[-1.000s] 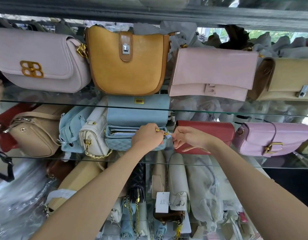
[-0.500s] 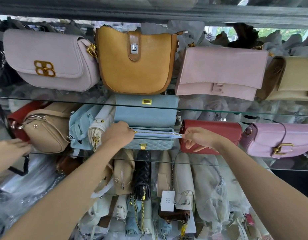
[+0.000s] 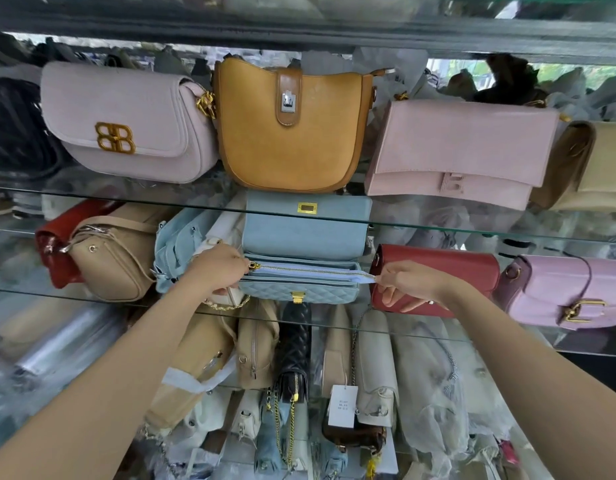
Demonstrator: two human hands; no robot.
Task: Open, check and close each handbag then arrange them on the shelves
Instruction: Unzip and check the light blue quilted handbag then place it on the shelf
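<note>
- On the middle glass shelf [image 3: 438,227], the blue quilted handbag [image 3: 301,292] sits with its flap raised, between a white bag [image 3: 215,247] and a red bag [image 3: 438,275].
- Since a second ago, the left hand [image 3: 218,268] has drawn the gold zipper pull [image 3: 254,265] from the right end to the left; it pinches the pull.
- Across the bag, the right hand [image 3: 408,284] pinches the zipper's tail end, holding it taut.
- Judging by this, the zipped pocket is closed or nearly so; its contents cannot be seen, and the flap remains to shut.
</note>
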